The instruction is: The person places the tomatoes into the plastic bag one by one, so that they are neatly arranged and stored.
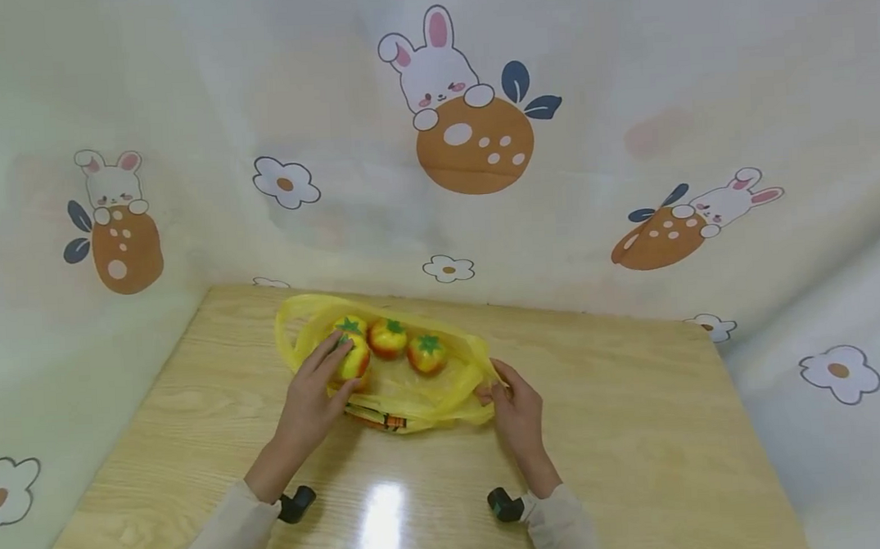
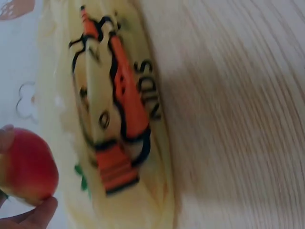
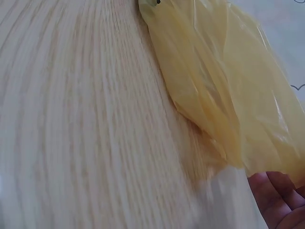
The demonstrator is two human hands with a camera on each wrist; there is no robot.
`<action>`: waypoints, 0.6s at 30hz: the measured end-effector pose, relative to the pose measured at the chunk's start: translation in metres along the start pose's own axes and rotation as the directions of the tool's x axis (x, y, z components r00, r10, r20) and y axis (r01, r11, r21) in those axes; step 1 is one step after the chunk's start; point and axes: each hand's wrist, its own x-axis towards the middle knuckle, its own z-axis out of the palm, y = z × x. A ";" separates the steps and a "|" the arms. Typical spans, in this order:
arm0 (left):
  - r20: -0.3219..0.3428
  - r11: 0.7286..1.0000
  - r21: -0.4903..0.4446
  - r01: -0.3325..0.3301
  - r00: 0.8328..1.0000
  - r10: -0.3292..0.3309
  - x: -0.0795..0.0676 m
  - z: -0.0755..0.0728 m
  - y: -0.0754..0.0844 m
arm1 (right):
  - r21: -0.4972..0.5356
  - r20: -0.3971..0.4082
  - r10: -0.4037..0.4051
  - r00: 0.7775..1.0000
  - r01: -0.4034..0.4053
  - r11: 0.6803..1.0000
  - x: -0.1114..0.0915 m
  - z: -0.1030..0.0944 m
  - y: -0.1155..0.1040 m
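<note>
A yellow plastic bag [image 1: 415,390] lies spread on the table with its mouth facing up. My left hand [image 1: 314,401] is over its left side and holds a red-and-yellow fruit [image 2: 32,167] between thumb and fingers. Several similar fruits with green leafy tops, among them one fruit [image 1: 426,354] at the middle, lie inside the bag. At the bag's right end my right hand [image 1: 520,409] pinches the thin plastic edge. The right wrist view shows only part of that hand, below the stretched bag [image 3: 209,76].
The wooden table [image 1: 624,430] ends at the back against a pale curtain [image 1: 343,90] printed with rabbits and flowers. An orange-and-black printed figure with the letters KIDS marks the bag's front. A small black device [image 1: 297,505] sits at each wrist.
</note>
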 end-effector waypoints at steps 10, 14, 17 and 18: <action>0.092 0.999 0.028 -0.028 0.995 0.025 0.003 0.020 0.006 | 0.025 0.012 0.016 1.000 -0.016 1.000 0.000 -0.002 0.008; 0.117 0.998 0.026 -0.060 0.991 0.057 0.005 0.025 0.006 | 0.003 -0.010 0.022 1.000 -0.022 1.000 -0.001 -0.004 0.006; 0.123 0.997 0.018 -0.077 0.990 0.074 0.007 0.028 0.007 | 0.013 -0.009 0.034 0.999 -0.034 0.999 -0.002 -0.006 0.009; 0.125 0.997 0.016 -0.082 0.989 0.079 0.007 0.028 0.008 | 0.019 -0.007 0.034 0.999 -0.034 0.999 -0.002 -0.007 0.010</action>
